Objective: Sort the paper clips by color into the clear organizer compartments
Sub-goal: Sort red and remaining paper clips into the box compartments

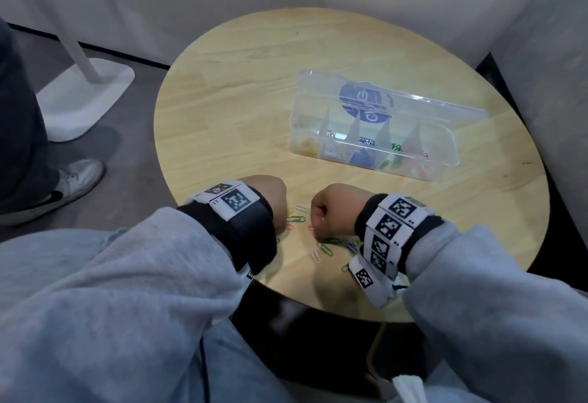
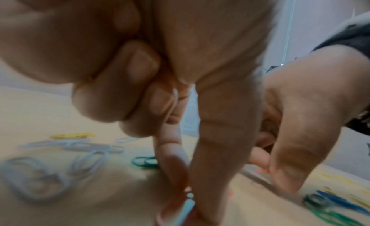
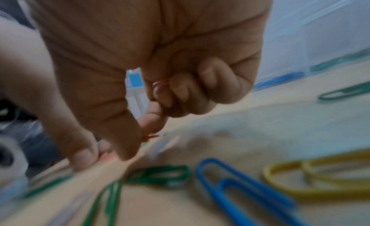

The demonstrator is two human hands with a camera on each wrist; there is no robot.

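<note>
From above, both hands hover over loose paper clips [image 1: 296,219] near the table's [image 1: 241,90] front edge, the clear organizer [image 1: 375,135] well beyond. Left wrist view: the left hand [image 2: 160,90] pinches a red clip [image 2: 176,202] at its fingertips. Right wrist view: the right hand [image 3: 160,63] pinches another red clip [image 3: 149,136], fingers curled

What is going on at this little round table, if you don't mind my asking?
A person is sorting coloured paper clips into a clear organizer standing open on the round wooden table; its compartments already hold yellow, white, blue, green and red clips. Both hands are down in the loose clips at the near edge. The left hand and the right hand each pinch at a reddish clip on the tabletop.
</note>
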